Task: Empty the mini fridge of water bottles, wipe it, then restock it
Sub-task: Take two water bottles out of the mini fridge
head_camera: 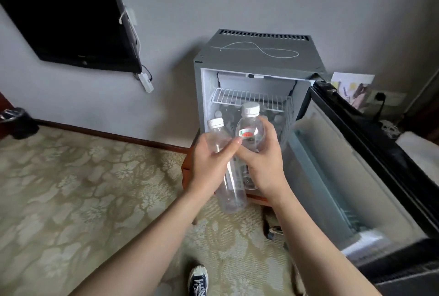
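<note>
The grey mini fridge (pixel 256 55) stands against the wall with its door (pixel 370 167) swung open to the right. Inside, a white wire shelf (pixel 249 98) sits near the top, and several more clear bottles (pixel 219 115) show faintly below it. My left hand (pixel 209 165) grips a plain clear water bottle (pixel 228 184) with a white cap. My right hand (pixel 263 162) grips a second clear bottle (pixel 250 129) that has a red and green label. Both bottles are held side by side, touching, in front of the fridge opening.
A black TV (pixel 66 15) hangs on the wall at the left, with cables dangling. A wooden stand (pixel 187 172) carries the fridge. Patterned carpet (pixel 83 188) covers the floor. A dark bin (pixel 16 122) sits at the far left. My shoe (pixel 198 281) shows at the bottom.
</note>
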Demonstrator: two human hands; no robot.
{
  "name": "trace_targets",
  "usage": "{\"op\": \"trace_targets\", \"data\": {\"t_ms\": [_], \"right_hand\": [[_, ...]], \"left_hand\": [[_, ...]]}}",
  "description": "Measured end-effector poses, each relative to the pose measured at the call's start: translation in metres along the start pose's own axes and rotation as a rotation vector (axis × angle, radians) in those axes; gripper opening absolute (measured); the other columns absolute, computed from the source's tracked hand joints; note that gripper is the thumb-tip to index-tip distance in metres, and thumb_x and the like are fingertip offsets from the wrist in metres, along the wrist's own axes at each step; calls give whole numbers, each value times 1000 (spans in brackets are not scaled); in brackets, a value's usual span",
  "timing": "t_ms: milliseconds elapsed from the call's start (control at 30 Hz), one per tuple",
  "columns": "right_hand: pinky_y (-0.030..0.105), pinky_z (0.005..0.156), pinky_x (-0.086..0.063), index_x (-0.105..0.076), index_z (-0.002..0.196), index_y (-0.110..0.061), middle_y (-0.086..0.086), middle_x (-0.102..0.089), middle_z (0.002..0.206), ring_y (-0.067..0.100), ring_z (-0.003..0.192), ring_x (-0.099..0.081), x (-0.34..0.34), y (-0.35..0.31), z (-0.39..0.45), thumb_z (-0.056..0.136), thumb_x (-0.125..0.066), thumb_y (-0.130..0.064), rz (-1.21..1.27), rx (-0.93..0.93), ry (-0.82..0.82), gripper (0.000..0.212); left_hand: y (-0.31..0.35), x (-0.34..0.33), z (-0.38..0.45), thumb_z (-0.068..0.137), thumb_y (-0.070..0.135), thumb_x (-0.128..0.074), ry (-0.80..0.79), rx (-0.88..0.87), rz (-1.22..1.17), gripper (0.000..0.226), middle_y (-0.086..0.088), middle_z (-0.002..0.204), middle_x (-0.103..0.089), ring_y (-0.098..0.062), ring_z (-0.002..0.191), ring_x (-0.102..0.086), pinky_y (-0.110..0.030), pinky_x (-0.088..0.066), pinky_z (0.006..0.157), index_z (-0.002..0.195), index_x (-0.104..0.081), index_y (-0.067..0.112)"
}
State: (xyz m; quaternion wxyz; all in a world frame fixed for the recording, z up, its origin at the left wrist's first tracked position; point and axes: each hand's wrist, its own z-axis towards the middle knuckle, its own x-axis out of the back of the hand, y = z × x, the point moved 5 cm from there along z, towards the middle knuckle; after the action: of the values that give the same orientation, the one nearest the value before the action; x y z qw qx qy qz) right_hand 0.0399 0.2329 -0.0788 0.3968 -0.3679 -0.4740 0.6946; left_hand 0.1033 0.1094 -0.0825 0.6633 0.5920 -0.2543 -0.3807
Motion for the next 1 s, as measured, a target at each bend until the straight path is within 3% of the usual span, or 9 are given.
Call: {"op": "trace_targets", "data": {"t_ms": [100,200,300,367,433,633,767,900,1000], "right_hand": [[38,89,-58,-49,135,-23,1,-67,122,24,109,-69,-17,-10,-20,78,-87,-20,40,-17,-24,68],[47,88,-58,-51,130,-25,5,-69,119,29,104,-71,-43,-13,-29,76,-87,-17,93,-41,-63,65],[39,83,-60,-54,127,-24,3,-70,114,23,101,-71,-81,-14,-29,75,-87,-14,97,-48,-122,62],[27,77,-58,-54,126,-22,-2,-72,107,16,96,-72,-111,-14,-28,76,-85,-12,86,-53,-183,60],[28,77,-57,-55,125,-22,-2,-72,105,17,95,-72,-145,-13,-28,75,-85,-14,97,-68,-240,59],[17,68,-54,-60,108,-33,-11,-73,95,7,86,-72,-280,-26,-31,67,-87,-30,121,-55,-438,49],[22,71,-56,-61,108,-35,-5,-74,93,13,88,-73,-377,-30,-38,61,-89,-36,178,-78,-576,55],[29,75,-56,-58,114,-28,-6,-73,95,14,91,-72,-473,-42,-47,52,-87,-38,224,-83,-687,69],[30,76,-56,-58,116,-23,-6,-72,95,15,91,-71,-537,-49,-55,52,-87,-33,254,-63,-754,70]], "left_hand": [[19,21,-21,70,47,-80,13,5,41,42,5,85,-72,-14,85,-70,-43,-58,83,93,-64,15],[33,48,-29,77,48,-73,54,2,25,41,-13,85,-66,-33,86,-68,-63,-54,84,88,-58,11],[44,83,-30,79,49,-71,138,3,42,33,-16,88,-68,-36,87,-69,-66,-54,81,86,-60,18],[52,111,-32,79,48,-72,189,7,54,32,-16,91,-69,-33,87,-70,-65,-55,80,89,-62,20],[61,142,-33,77,47,-74,242,3,65,31,-12,89,-71,-32,85,-72,-61,-58,79,89,-62,21],[101,266,-38,80,21,-83,490,-65,65,25,3,85,-76,-11,77,-74,-21,-55,63,97,-66,16],[133,358,-44,77,14,-85,621,-84,74,31,-2,85,-76,-13,76,-74,-19,-54,60,100,-67,6],[171,449,-55,53,32,-89,761,-160,167,54,3,80,-74,-9,76,-72,-22,-55,68,96,-67,7],[185,512,-64,63,19,-91,865,-200,188,51,6,78,-73,-6,75,-71,-14,-52,64,105,-66,4]]}}
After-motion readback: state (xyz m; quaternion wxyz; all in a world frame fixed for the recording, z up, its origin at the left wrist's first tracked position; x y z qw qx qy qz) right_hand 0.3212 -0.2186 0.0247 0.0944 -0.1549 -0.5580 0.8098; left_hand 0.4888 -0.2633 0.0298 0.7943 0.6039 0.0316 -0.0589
